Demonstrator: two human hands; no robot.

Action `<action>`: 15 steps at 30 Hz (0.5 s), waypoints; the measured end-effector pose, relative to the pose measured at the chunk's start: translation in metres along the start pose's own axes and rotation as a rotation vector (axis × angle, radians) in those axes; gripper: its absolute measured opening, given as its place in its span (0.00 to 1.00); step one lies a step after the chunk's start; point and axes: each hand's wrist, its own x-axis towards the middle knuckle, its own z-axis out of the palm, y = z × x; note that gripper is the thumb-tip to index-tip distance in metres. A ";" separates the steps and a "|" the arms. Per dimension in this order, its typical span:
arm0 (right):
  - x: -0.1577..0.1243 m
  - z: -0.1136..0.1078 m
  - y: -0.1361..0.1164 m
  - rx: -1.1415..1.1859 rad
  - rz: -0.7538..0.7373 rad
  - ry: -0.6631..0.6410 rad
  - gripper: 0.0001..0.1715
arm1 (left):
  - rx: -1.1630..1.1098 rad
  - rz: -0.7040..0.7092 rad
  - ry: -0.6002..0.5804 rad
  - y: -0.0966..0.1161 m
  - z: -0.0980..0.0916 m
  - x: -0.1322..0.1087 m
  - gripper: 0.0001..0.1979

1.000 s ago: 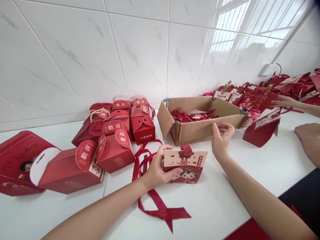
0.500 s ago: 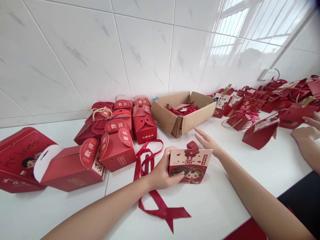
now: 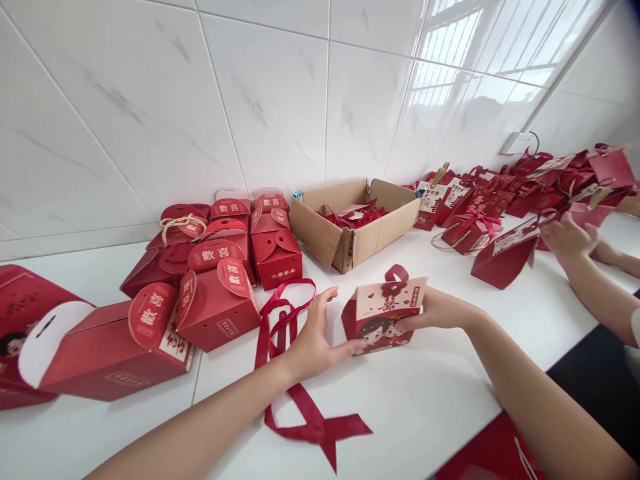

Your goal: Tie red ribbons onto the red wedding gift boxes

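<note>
Between the two hands, just above the bench [image 3: 430, 407], sits one small gift box [image 3: 383, 313] with a cartoon couple on its face and a red loop on top. A second ago the right hand [image 3: 436, 311] was off at the cardboard carton [image 3: 357, 237]. Now it has come back and clasps the box's right side, thumb on the front. The left hand [image 3: 314, 339] has loosened from a full grip, and its fingers are spread, with only the tips touching the box's lower left edge. The box has also turned to show a side panel. Judging by this, the work has passed from a one-handed hold to two hands shaping or steadying the box.

Under and beside the left wrist lies one long red ribbon [image 3: 305, 400], looped and loose. Beyond both hands stands the one carton, open, with red scraps inside. Further left of the left hand is a cluster of red boxes [image 3: 215, 307], about nine, though they are packed too tightly for a sure count. Well to the right, two co-worker's hands [image 3: 570, 239] work among red bags [image 3: 505, 257] too many to count.
</note>
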 end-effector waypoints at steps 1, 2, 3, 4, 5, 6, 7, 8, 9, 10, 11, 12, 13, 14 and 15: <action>-0.010 -0.008 0.004 0.003 0.035 0.027 0.24 | 0.022 -0.012 -0.012 0.001 -0.001 0.000 0.43; -0.019 -0.018 0.010 0.014 0.070 0.056 0.25 | 0.033 -0.023 -0.023 0.002 -0.001 0.000 0.41; -0.028 -0.027 0.018 0.026 0.108 0.096 0.27 | 0.039 -0.036 -0.030 0.003 -0.002 0.000 0.40; -0.036 -0.037 0.028 0.030 0.146 0.169 0.29 | 0.044 -0.049 -0.033 0.005 -0.002 0.000 0.38; -0.042 -0.046 0.038 0.016 0.182 0.280 0.33 | 0.047 -0.057 -0.030 0.006 -0.002 0.001 0.37; -0.046 -0.053 0.050 -0.030 0.221 0.473 0.38 | 0.050 -0.060 -0.028 0.007 -0.002 0.001 0.36; -0.048 -0.059 0.062 -0.134 0.262 0.765 0.43 | 0.052 -0.059 -0.024 0.007 -0.002 0.001 0.35; -0.049 -0.062 0.073 -0.285 0.311 1.051 0.47 | 0.054 -0.055 -0.020 0.008 -0.002 0.001 0.35; -0.048 -0.064 0.083 -0.421 0.363 1.235 0.52 | 0.055 -0.052 -0.016 0.008 -0.002 0.001 0.35; -0.046 -0.064 0.092 -0.503 0.419 1.318 0.55 | 0.055 -0.053 -0.017 0.007 -0.002 0.001 0.35; -0.043 -0.062 0.099 -0.544 0.473 1.323 0.56 | 0.057 -0.058 -0.023 0.007 -0.002 0.001 0.35; -0.041 -0.060 0.104 -0.551 0.515 1.272 0.56 | 0.061 -0.065 -0.034 0.007 -0.002 0.001 0.34; -0.038 -0.057 0.108 -0.541 0.547 1.205 0.55 | 0.068 -0.069 -0.043 0.007 -0.002 0.001 0.34; -0.036 -0.055 0.110 -0.535 0.565 1.146 0.53 | 0.076 -0.072 -0.050 0.007 -0.002 0.001 0.34; -0.034 -0.053 0.110 -0.544 0.569 1.109 0.52 | 0.087 -0.071 -0.055 0.007 -0.002 0.001 0.33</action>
